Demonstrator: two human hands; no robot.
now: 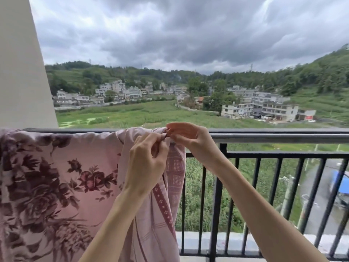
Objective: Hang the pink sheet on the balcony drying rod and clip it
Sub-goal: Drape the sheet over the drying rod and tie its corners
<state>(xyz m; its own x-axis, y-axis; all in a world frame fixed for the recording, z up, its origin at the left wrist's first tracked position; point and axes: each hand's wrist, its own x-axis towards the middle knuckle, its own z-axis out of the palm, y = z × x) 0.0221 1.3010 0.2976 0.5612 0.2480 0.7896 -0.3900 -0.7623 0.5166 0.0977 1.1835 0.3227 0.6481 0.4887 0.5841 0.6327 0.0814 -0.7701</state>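
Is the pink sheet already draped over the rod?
Yes, the pink sheet hangs over the rod, and the left hand and right hand pinch its bunched edge at the rod.

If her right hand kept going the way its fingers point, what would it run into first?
The right hand points leftward along the rod; it would probably meet the bunched sheet edge it pinches, then the left hand just beyond.

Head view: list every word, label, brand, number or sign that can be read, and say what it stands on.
No text can be read.
Red sign on a far building: too small and blurred to read.
Pink sheet over the drying rod: floral and dotted print only, no label showing.
Left hand and right hand cover the spot at the rod; nothing legible there.
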